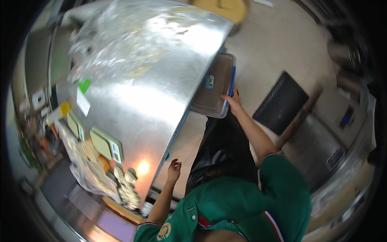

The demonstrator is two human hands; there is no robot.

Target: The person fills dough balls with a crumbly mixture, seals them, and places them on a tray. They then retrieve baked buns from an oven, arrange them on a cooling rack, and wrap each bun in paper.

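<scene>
My right hand [235, 101] is closed on the near right edge of a clear plastic storage box [219, 86]. The box has a lid, blue side clips and a small blue-green label. Its left side is hidden beneath the edge of the steel table [161, 101]. My left hand [174, 170] hangs beside the table's near edge, loosely bent and touching nothing that I can see. It looks open, with nothing in it.
Crumpled clear plastic sheeting [121, 40] covers the table's far end. Pale green kitchen scales [105, 144] and a pile of pale bulb-like pieces [128, 187] are at its left. A black mat [281, 103] lies on the floor to the right. A round yellow top [225, 9] stands beyond the table.
</scene>
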